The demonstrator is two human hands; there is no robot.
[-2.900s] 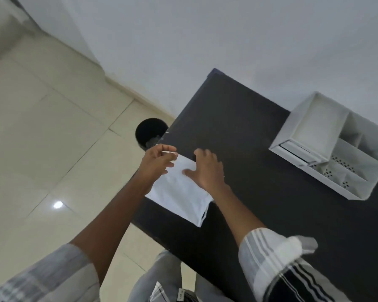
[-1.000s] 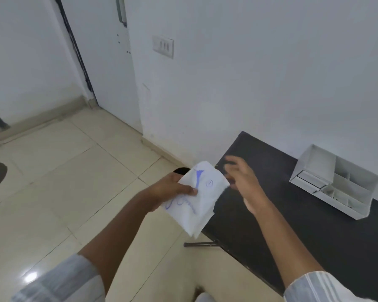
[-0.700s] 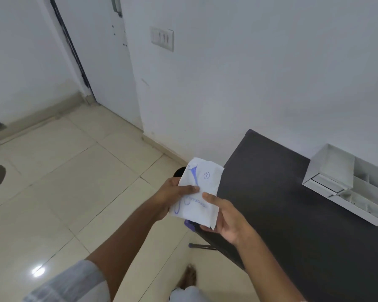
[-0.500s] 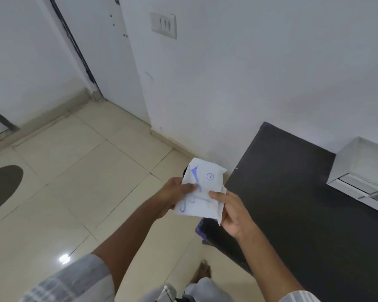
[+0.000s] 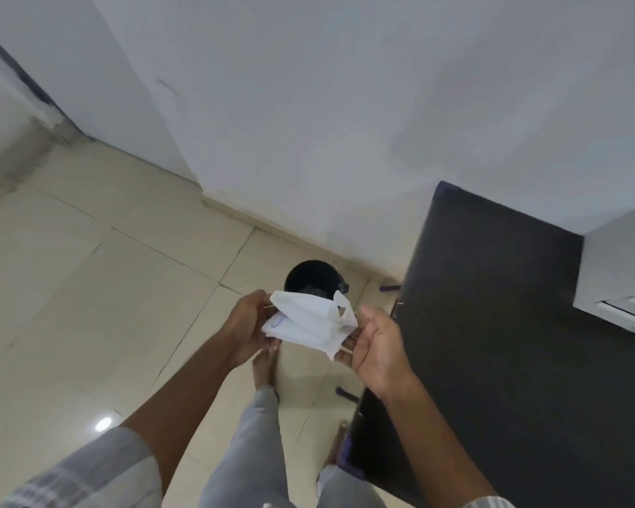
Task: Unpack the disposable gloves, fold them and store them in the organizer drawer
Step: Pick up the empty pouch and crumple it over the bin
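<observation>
The white packet (image 5: 308, 322), flat a moment ago, is now crumpled between left hand (image 5: 248, 330) and right hand (image 5: 373, 348), both gripping it, over the black bin (image 5: 310, 278) at 12 o'clock; probably empty wrapping for discarding.

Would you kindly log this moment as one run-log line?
left hand: holds white packet | right hand: holds packet's other end | position: above black bin, beside table | organizer: untouched

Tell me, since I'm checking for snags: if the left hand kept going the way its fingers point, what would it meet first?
The white wrapper, which the left hand already pinches; beyond it, probably the right hand.
</observation>
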